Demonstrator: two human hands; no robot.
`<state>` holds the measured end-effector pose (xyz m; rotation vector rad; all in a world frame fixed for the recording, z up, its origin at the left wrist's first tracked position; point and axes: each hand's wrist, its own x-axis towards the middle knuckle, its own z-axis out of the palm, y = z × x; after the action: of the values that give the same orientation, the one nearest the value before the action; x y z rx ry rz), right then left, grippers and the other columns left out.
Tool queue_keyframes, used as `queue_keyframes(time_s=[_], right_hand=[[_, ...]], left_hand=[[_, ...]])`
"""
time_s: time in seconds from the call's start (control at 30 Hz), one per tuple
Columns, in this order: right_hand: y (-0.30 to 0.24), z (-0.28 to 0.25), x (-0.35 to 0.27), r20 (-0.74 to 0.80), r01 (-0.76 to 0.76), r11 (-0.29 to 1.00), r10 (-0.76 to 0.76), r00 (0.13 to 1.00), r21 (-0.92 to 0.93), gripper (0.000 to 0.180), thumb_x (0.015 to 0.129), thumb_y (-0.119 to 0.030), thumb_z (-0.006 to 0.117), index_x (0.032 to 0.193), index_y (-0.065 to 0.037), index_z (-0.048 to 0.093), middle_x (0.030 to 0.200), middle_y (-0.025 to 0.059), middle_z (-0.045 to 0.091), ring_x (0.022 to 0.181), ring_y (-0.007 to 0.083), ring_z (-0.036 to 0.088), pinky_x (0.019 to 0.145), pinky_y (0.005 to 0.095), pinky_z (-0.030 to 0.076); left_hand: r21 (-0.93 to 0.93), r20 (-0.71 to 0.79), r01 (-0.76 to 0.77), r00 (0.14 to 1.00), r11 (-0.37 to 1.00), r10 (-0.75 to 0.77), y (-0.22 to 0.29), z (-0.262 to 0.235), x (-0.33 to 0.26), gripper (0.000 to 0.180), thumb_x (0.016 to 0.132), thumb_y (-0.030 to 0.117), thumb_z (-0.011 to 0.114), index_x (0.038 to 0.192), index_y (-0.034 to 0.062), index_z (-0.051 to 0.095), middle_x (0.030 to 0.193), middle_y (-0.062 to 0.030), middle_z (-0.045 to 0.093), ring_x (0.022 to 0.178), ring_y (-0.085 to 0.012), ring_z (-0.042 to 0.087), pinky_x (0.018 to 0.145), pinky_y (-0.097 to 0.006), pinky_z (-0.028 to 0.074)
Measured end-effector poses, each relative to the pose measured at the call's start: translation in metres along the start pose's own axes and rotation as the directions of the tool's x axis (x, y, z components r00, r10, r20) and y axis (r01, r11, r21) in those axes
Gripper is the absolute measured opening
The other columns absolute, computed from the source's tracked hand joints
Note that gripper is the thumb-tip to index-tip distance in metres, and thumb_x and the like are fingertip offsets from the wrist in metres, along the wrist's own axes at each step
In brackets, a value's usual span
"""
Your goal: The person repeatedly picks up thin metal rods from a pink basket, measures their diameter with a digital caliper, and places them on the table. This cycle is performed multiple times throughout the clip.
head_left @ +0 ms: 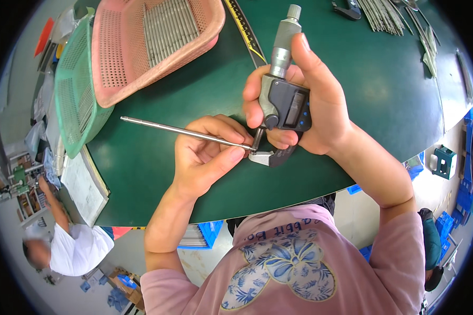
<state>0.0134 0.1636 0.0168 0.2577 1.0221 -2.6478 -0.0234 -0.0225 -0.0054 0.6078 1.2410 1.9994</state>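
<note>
My right hand [320, 100] is wrapped round a digital micrometer [288, 102] with a dark body, a small display and a silver thimble. Its thimble end points away from me and its curved frame toward me. Between thumb and fingers, my left hand [205, 152] pinches a thin metal rod [168, 127]. One end of the rod sits at the gap between the micrometer's measuring faces; whether both faces touch it I cannot tell. The other end sticks out to the left over the green table [383, 94].
A pink basket [118, 58] with several metal rods [171, 29] stands at the far left, beside a green basket [71, 105]. A steel ruler [245, 31] lies behind the micrometer. More rods [378, 16] lie far right. A paper pad [84, 186] lies left; a person in white [81, 249] is beyond.
</note>
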Motion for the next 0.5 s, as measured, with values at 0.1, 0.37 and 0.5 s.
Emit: queue_keyframes(time_s=[0.1, 0.37, 0.5], right_hand=[[0.0002, 0.0005, -0.0002, 0.000, 0.008, 0.999, -0.008, 1.000, 0.032, 0.072, 0.083, -0.064, 0.022, 0.083, 0.000, 0.055, 0.066, 0.0156, 0.056, 0.034, 0.0134, 0.039, 0.031, 0.0213, 0.034], [-0.0009, 0.0020, -0.0007, -0.010, 0.031, 0.999, -0.031, 0.999, 0.004, 0.071, 0.084, -0.062, 0.022, 0.083, 0.000, 0.055, 0.066, 0.0153, 0.056, 0.033, 0.0131, 0.038, 0.031, 0.0211, 0.033], [-0.0017, 0.0018, -0.0011, 0.007, 0.036, 0.999, -0.036, 0.999, -0.020, 0.070, 0.085, -0.061, 0.021, 0.082, 0.000, 0.054, 0.065, 0.0151, 0.056, 0.033, 0.0130, 0.038, 0.031, 0.0209, 0.032]], left_hand=[[-0.011, -0.009, 0.009, 1.000, 1.000, -0.009, 0.0005, 0.0006, -0.0013, 0.016, 0.074, -0.009, 0.055, 0.089, -0.0018, 0.052, 0.089, -0.0135, 0.056, 0.084, -0.0170, 0.057, 0.072, -0.027, 0.046], [-0.012, -0.004, 0.020, 1.000, 1.000, -0.020, 0.0007, 0.0015, 0.0009, 0.014, 0.075, -0.008, 0.055, 0.088, -0.0022, 0.052, 0.090, -0.0126, 0.056, 0.082, -0.0150, 0.056, 0.070, -0.026, 0.045], [0.028, -0.012, 0.014, 1.000, 1.000, -0.014, 0.0010, 0.0016, 0.0007, 0.013, 0.076, -0.007, 0.055, 0.088, -0.0024, 0.052, 0.088, -0.0118, 0.056, 0.081, -0.0143, 0.056, 0.070, -0.025, 0.045]])
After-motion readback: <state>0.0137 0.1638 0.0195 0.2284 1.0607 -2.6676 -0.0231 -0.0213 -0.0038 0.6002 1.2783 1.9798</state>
